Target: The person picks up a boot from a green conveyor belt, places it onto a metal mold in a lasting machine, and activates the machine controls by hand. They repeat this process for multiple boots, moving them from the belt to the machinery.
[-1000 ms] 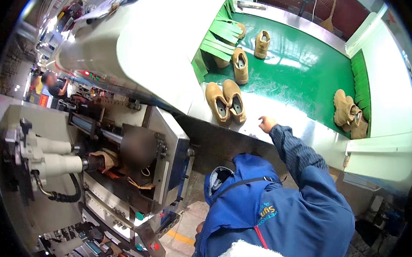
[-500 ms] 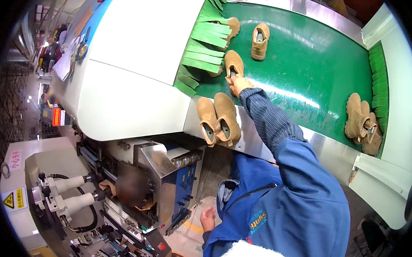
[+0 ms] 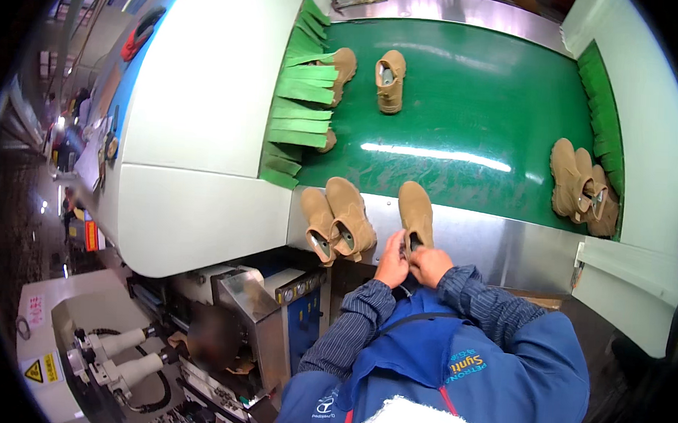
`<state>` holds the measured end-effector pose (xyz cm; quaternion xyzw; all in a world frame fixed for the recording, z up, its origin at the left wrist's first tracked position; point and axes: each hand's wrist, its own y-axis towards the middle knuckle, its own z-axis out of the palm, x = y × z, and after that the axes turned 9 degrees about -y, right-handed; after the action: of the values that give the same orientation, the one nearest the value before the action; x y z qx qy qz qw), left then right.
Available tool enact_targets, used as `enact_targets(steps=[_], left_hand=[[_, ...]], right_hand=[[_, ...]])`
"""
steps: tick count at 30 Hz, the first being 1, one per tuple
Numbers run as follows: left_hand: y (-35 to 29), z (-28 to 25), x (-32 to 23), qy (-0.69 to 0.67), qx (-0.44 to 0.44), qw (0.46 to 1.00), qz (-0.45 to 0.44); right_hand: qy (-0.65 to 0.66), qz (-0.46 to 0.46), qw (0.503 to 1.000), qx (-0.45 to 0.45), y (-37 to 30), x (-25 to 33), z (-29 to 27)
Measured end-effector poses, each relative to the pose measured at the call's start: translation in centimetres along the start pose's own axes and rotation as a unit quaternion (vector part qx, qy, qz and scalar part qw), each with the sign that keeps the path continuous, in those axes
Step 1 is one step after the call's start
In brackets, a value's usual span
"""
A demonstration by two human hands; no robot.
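Note:
A tan boot point(image 3: 415, 209) rests on the metal ledge at the near side of the green belt, its toe pointing away from me and its opening toward me. My left hand point(image 3: 392, 261) and my right hand point(image 3: 430, 265) are both closed at the rim of that opening, one on each side. The fingertips are partly hidden inside or behind the collar. Just to the left, a pair of tan boots point(image 3: 348, 219) stands side by side on the same ledge, openings toward me.
Another boot point(image 3: 390, 81) stands on the green belt point(image 3: 464, 111). More boots sit by the left green strip curtain point(image 3: 301, 127), partly covered, and several cluster at the right curtain point(image 3: 601, 125). A machine with two pale cylinders point(image 3: 113, 357) stands at lower left.
My right hand has brought the boot from beside the left curtain to the near ledge. My left hand has come up from low at my side to its opening.

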<state>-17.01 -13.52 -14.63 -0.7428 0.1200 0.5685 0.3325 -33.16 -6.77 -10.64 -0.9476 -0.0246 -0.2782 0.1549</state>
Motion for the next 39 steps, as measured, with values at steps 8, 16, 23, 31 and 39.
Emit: enact_targets(steps=[8, 16, 23, 31, 39], left_hand=[[-0.3, 0.0, 0.7, 0.13, 0.062, 0.989, 0.034], [1.7, -0.8, 1.6, 0.15, 0.062, 0.983, 0.09], [5.5, -0.7, 0.4, 0.194, 0.244, 0.941, 0.136], [13.9, 1.6, -4.1, 0.43, 0.319, 0.83, 0.156], [39.2, -5.9, -13.7, 0.423, -0.15, 0.883, 0.138]], right_hand=[[0.034, 0.147, 0.988, -0.02, 0.0, 1.3, -0.4], [-0.006, 0.251, 0.967, -0.046, 3.4, 2.4, 0.5], [0.114, 0.329, 0.934, -0.084, 0.3, 1.7, -3.5], [-0.008, 0.381, 0.906, -0.186, -2.8, 3.0, -5.9], [0.017, 0.455, 0.871, -0.186, -3.4, 2.4, -1.1]])
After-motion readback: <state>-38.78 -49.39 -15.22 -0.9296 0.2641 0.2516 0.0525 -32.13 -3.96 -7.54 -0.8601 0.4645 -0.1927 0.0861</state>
